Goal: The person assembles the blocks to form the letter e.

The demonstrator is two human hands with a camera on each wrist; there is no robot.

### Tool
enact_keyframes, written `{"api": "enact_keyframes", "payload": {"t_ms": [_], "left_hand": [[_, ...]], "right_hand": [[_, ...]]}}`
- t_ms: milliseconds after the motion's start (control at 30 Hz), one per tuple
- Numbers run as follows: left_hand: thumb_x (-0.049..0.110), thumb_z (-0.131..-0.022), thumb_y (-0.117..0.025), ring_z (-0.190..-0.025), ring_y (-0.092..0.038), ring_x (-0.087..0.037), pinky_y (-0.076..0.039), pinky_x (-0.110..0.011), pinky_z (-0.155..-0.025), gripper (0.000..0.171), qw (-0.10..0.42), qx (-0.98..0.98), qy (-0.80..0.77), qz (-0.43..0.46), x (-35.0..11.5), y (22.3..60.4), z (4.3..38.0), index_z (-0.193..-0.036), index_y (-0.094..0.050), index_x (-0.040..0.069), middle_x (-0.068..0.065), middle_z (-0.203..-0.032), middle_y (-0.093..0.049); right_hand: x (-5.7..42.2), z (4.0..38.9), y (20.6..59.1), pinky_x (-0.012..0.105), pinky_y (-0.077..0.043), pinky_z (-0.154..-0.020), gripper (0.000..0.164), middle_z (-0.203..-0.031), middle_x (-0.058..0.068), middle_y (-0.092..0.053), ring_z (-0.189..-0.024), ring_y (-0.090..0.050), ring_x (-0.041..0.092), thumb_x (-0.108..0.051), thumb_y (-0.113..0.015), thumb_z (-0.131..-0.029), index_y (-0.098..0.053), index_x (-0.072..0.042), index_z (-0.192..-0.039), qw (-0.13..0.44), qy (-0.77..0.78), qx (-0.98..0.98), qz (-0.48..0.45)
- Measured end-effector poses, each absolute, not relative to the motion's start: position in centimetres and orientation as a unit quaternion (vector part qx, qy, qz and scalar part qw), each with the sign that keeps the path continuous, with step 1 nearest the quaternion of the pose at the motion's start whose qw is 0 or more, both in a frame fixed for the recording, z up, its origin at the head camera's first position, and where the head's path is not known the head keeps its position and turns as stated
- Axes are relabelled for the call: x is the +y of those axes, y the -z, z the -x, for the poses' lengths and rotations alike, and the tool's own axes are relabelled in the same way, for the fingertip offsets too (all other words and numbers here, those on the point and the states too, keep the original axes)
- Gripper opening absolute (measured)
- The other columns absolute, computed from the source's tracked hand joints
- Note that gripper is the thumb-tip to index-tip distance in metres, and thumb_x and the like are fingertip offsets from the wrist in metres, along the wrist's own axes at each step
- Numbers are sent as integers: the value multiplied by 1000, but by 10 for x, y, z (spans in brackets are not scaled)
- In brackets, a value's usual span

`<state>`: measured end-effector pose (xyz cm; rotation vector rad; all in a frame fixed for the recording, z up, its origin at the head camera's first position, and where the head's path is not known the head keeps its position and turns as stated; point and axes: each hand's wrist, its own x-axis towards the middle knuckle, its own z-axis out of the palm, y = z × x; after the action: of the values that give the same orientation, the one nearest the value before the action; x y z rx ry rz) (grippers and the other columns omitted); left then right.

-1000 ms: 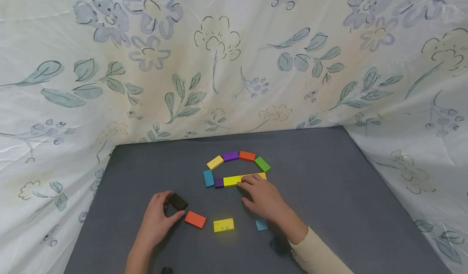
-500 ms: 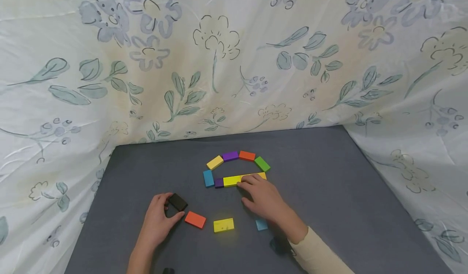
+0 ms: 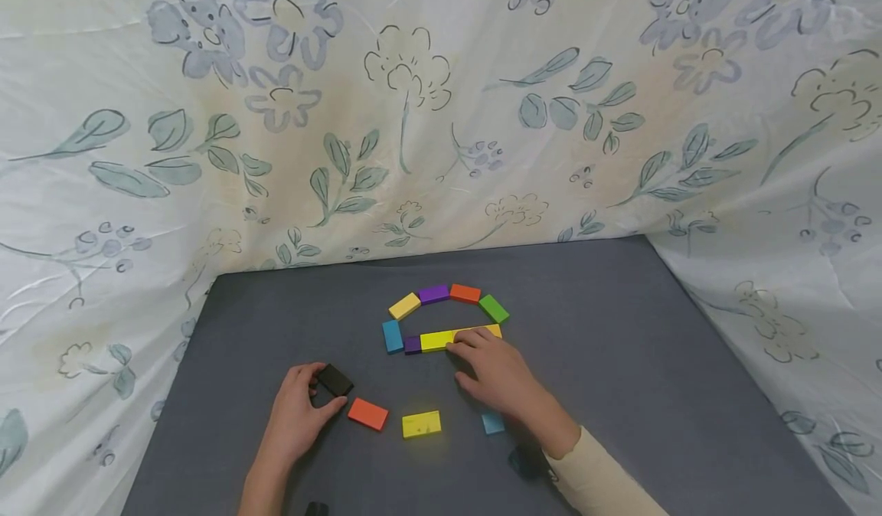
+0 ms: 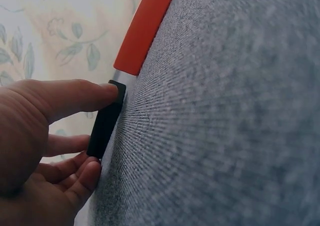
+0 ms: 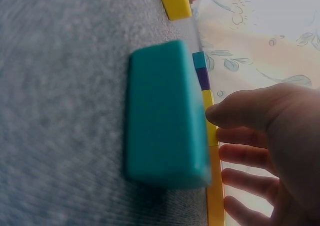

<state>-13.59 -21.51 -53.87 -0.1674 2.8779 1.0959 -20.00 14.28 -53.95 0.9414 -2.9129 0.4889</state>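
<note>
Head cam: high up, facing forward and down. Widest, farthest view: desk, floral cloth behind, left-hand grip, right-hand grip. Left wrist cam: just above the desk, rolled sideways, surface at frame right. Close on black block, red block beyond. Right wrist cam: also low, opposite roll, surface at frame left. Teal block nearest, blurred. Head shares black and red with left wrist, teal with right.
</note>
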Motion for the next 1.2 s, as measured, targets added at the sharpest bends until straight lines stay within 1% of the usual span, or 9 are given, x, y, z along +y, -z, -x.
{"api": "enact_keyframes", "payload": {"t_ms": [400,767,933,1200], "left_hand": [[15,-94,-87,-108,-60,-33,-54,-54,-93,62,27,931,-359,50,-215,539,133,-145,-58,-5,-24,-134,-54],[15,-94,-87,-108,-61,-33,-53,-55,-93,60,31,930,-361,53,-211,533,130,-144,-58,-3,-22,-132,-55],[16,-94,-88,-108,-61,-33,-54,-54,-93,61,29,930,-364,44,-211,530,131,-144,-59,-3,-22,-133,-55],[18,-93,-88,-113,-61,-33,-53,-54,-97,63,28,930,-364,42,-207,529,135,-146,-59,0,-20,-138,-55]], "right_hand": [[145,198,539,45,-57,-103,47,-144,1,-64,-134,-55,23,-31,-82,-98,-73,-18,-142,18,-158,-938,-306],[147,198,540,44,-57,-103,48,-144,0,-64,-134,-55,23,-33,-83,-98,-73,-19,-142,22,-154,-938,-310],[148,198,538,45,-57,-103,50,-145,1,-64,-135,-55,23,-29,-85,-96,-73,-18,-143,16,-151,-938,-310],[148,197,536,44,-57,-102,54,-146,1,-63,-135,-54,24,-25,-88,-93,-72,-18,-144,13,-144,-939,-313]]}}
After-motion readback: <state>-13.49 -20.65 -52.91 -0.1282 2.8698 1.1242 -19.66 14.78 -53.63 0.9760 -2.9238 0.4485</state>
